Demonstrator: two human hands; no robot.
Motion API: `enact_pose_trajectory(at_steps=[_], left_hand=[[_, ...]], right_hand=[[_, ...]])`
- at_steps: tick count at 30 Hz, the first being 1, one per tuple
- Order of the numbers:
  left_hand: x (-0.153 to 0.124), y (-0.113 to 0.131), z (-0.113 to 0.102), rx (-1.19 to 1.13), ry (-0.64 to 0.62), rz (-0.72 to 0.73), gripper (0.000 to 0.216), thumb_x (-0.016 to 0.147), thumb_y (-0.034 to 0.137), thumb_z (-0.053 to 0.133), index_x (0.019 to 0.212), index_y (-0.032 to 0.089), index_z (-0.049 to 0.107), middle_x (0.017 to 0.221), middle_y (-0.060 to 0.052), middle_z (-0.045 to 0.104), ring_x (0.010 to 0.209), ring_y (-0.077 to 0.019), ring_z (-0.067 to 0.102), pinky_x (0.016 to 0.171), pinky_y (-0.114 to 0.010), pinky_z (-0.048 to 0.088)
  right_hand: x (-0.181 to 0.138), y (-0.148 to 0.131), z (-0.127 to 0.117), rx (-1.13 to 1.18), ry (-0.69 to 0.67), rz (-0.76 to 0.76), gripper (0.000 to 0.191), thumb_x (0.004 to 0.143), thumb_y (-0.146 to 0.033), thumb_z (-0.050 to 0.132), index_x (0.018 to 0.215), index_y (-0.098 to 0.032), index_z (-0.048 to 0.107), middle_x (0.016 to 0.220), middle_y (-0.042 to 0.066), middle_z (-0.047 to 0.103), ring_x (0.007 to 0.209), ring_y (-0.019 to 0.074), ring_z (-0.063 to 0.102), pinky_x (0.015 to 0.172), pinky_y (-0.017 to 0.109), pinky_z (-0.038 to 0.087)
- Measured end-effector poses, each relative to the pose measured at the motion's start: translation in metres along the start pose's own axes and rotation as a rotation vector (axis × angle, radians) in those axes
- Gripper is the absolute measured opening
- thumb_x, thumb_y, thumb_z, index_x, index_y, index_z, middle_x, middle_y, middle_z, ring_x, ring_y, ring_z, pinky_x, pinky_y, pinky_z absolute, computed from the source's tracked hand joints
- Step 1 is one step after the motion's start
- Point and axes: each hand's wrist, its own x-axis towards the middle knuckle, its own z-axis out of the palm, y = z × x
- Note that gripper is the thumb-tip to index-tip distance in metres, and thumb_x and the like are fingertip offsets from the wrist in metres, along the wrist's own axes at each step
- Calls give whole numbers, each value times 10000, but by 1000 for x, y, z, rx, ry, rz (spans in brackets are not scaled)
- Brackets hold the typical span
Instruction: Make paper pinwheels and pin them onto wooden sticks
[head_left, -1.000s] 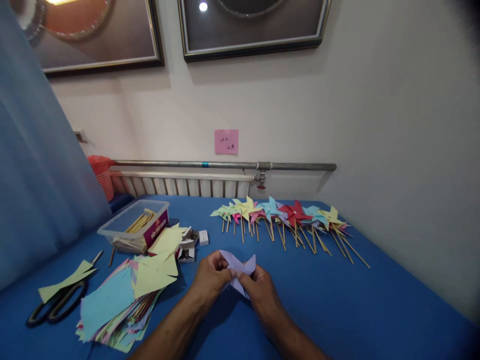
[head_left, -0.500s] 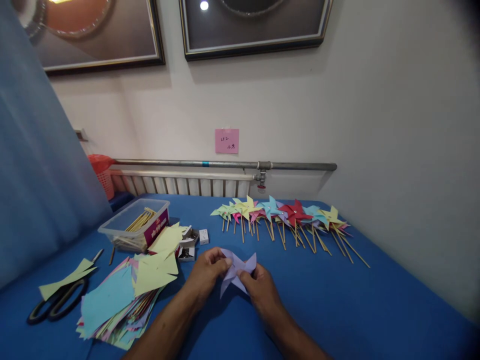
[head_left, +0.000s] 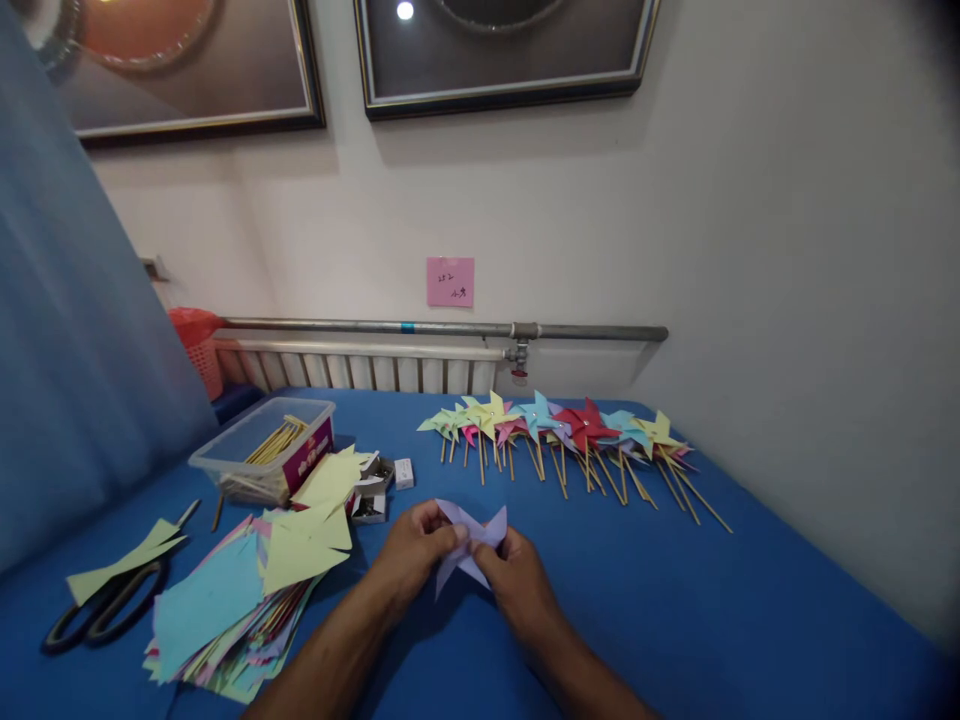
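Note:
A lavender paper pinwheel with its points folded inward is held between my two hands, above the blue table cover. My left hand pinches its left side, the thumb lying over the folded centre. On the other side, my right hand grips the paper with its thumb pressed close to the middle. The thumbs cover most of the centre, so I cannot tell whether a pin is there. No stick shows on this pinwheel. Just beyond my left hand are small open boxes of metal pins.
Finished pinwheels on sticks lie in a row at the back right. To the left are a stack of cut paper, black-handled scissors under a paper scrap, and a clear tub of sticks. A radiator lines the wall.
My right thumb has moved slightly nearer the left one over the pinwheel's centre. The whole view has shifted a little; the other things lie as before.

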Motion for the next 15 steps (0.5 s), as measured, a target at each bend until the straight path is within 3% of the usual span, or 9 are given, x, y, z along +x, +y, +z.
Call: enact_pose_trajectory(at_steps=[5, 8, 10, 12, 15], left_hand=[[1, 2, -4, 35, 22, 27, 436, 699, 563, 862, 734, 165, 689, 622, 4, 612, 573, -123, 496, 602, -252, 362], [6, 4, -16, 136, 161, 51, 411, 777, 591, 757, 709, 199, 653, 641, -17, 632, 587, -159, 531, 607, -275, 384], [7, 9, -27, 397, 333, 128, 322, 867, 514, 665, 753, 213, 666, 693, -35, 666, 658, -196, 584, 646, -293, 398], [5, 16, -38, 819, 470, 211, 224, 958, 365, 558, 879, 217, 707, 827, -58, 724, 814, -235, 648, 739, -317, 413], [0, 28, -46, 1375, 521, 126, 310, 1016, 228, 434, 1025, 193, 742, 1057, -132, 765, 991, -290, 693, 803, -356, 413]], right_hand=[[0, -1, 2, 23, -8, -7, 233, 704, -417, 739, 801, -206, 725, 738, 26, 738, 686, 227, 638, 652, 313, 498], [2, 1, 2, 33, 5, -13, 232, 696, -409, 747, 812, -208, 735, 748, 28, 749, 697, 231, 645, 648, 310, 501], [2, 3, 1, 11, 14, -8, 243, 702, -421, 743, 812, -205, 741, 727, 25, 737, 685, 227, 633, 625, 303, 485], [2, 5, 0, -7, 8, -8, 262, 720, -439, 726, 825, -200, 744, 728, 24, 726, 683, 223, 625, 624, 302, 475], [1, 4, -1, -23, -2, -11, 277, 733, -451, 707, 835, -195, 739, 728, 19, 707, 669, 213, 605, 621, 301, 462]])
